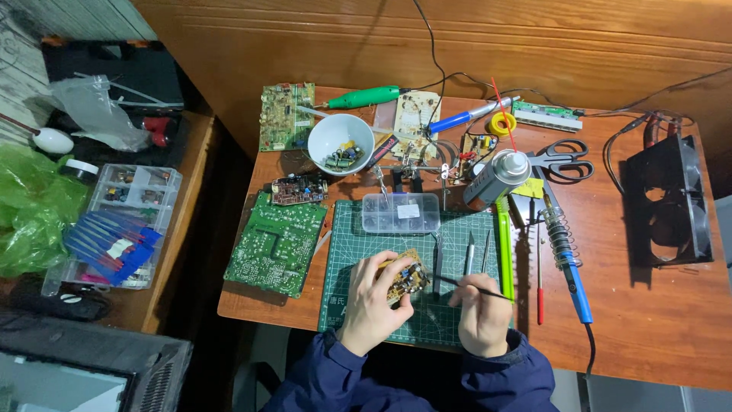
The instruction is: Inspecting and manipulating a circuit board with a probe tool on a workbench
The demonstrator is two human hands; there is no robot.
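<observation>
My left hand [372,300] grips a small brown circuit board [409,279] studded with components, held just above a green cutting mat [457,229]. My right hand [482,311] pinches a thin black tool [457,284] whose tip points left at the board's edge. Both hands hover over the mat's near half, close together. Dark blue sleeves cover my wrists.
On the mat lie a clear compartment box [401,212], tweezers and a green-yellow tool [504,244]. A soldering iron [568,259], spray can [496,177], scissors [563,159], white bowl [341,143], large green boards [276,243] and a black fan [669,202] crowd the wooden table. A parts organiser [122,221] sits at left.
</observation>
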